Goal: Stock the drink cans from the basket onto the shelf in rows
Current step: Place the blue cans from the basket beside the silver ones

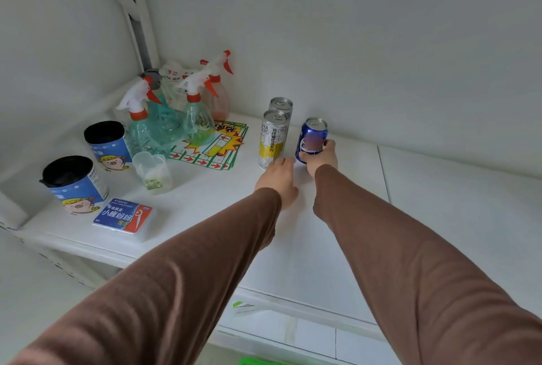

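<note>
Drink cans number three on the white shelf: two tall yellow cans, one blue can gripped by the right hand. The left hand seems relaxed, empty.

Blue can's logo is blurred out.

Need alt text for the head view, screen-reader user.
On a white shelf, the right hand grips a blue can beside two tall yellow-and-white cans; the left hand touches the nearer one. Spray bottles stand left.
</note>
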The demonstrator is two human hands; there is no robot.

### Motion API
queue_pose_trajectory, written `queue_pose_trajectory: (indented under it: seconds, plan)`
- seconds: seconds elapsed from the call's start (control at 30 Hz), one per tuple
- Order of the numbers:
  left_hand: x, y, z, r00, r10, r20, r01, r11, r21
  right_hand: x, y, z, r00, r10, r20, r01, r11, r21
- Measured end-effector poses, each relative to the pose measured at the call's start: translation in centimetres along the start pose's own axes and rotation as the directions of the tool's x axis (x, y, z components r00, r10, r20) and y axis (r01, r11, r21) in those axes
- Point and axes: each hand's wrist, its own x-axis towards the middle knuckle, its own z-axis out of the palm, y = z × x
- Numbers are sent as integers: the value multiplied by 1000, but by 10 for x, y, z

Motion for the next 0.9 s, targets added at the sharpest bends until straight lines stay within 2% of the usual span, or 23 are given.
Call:
queue_pose_trajectory:
  seconds: [0.3, 0.53, 0.7, 0.9]
  plan:
    - [2, -3, 3, 1000, -6, 0, 6, 1000, 11, 16, -6, 4, 999, 23, 32, -23, 1000, -4]
    - [-20, 3, 3, 999, -45, -1, 45, 999, 16, -15, 12, -13, 993, 88, 73, -96, 989, 113]
    - [-51, 11, -1, 998, -57, -12, 57, 998, 13, -79, 25, -34, 989, -119, 85, 116, 993, 33]
    - [-117, 14, -1, 994, 14, -106, -15, 1000, -2, -173, 53, -61, 927, -330, 177, 337, 942, -7]
